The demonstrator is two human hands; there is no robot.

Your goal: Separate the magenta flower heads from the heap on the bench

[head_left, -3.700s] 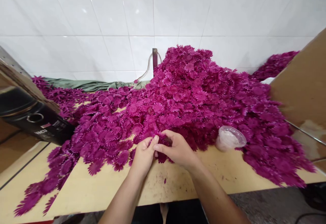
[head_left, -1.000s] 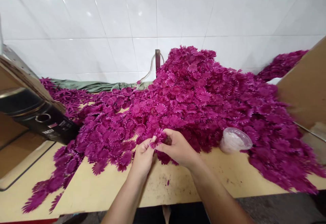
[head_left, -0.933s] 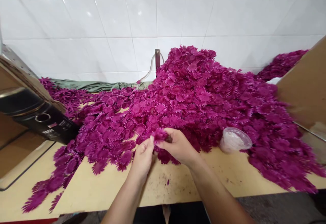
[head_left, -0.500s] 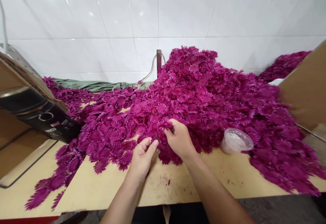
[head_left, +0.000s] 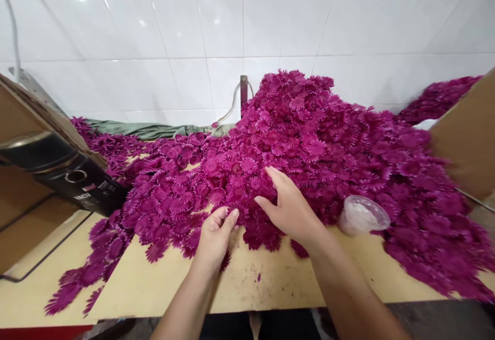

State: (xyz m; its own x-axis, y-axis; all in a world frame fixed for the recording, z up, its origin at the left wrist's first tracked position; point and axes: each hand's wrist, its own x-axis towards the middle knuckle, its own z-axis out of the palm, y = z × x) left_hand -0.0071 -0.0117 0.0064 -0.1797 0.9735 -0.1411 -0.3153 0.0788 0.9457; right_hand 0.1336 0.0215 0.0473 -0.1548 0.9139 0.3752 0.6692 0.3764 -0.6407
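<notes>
Hundreds of magenta flower heads [head_left: 309,144] lie heaped on the counter [head_left: 251,283], banked high toward the tiled wall [head_left: 247,20] and thinning to a ragged fringe at the front edge. The right hand [head_left: 290,208] lies open on the lower slope, palm down and fingers spread, gripping nothing. The left hand [head_left: 214,234] sits at the fringe just beside it with fingers loosely curled; I cannot tell whether it has a petal pinched between thumb and forefinger.

From where I stand the slope looks like the main worry. It is loose and steep, so a rake or tug at its foot could bring the upper layers sliding down over both hands. Anything pushed forward has little bare counter to land on before the edge, and a sweeping forearm could carry blooms over it.

A clear plastic cup [head_left: 363,215] lies tipped on its side at the foot of the heap, near the right wrist, with something pale inside; a nudge from that wrist, or a slide of flowers, might roll it or spill it.

Farther left, stray blooms [head_left: 69,293] trail toward the counter's corner and lie close to the black machine [head_left: 73,185], where a careless brush could push some off or against the machine. On the right, the heap presses against a cardboard sheet [head_left: 467,139], which may shift if the pile moves.
</notes>
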